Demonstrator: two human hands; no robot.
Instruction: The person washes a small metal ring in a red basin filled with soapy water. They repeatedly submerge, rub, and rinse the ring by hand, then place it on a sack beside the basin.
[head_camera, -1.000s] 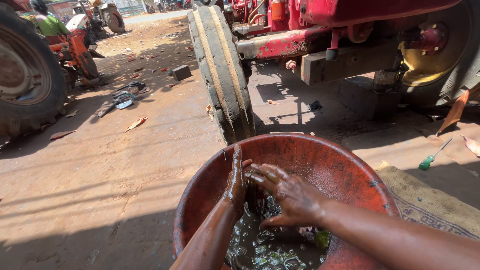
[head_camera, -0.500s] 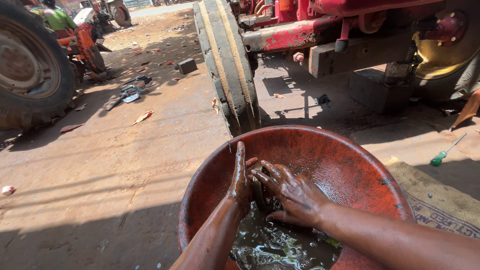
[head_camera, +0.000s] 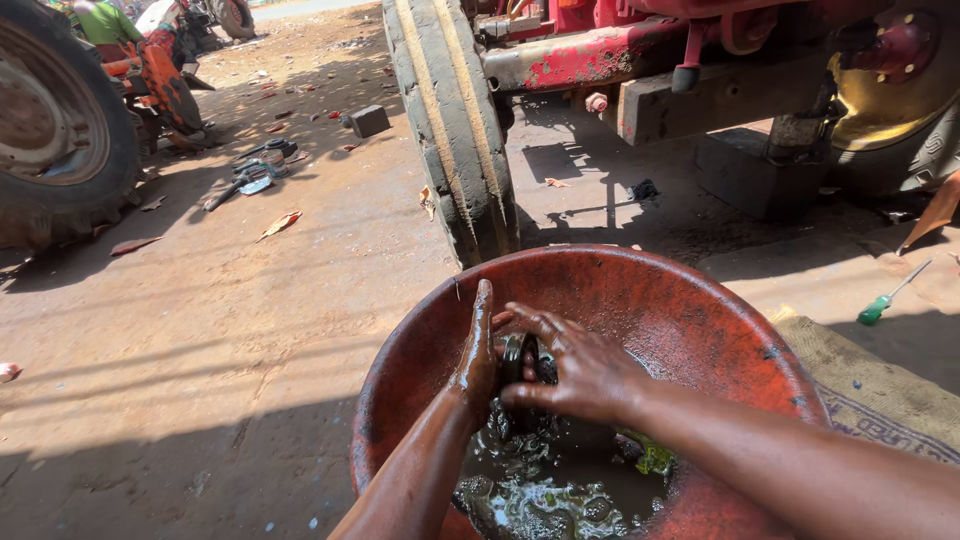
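Both hands press a dark round metal part (head_camera: 522, 362) between them, left hand (head_camera: 478, 362) flat, right hand (head_camera: 580, 372) curled, over the rusty red metal basin (head_camera: 690, 310) so murky liquid (head_camera: 560, 490) drips back in.

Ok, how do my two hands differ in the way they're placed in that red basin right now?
The left hand stands flat and upright, palm turned toward the dark round part, while the right hand curls over it with bent fingers. The left reaches in from below, the right from the side. Both are wet and oily, pressed on the part above the dirty liquid in the red basin.
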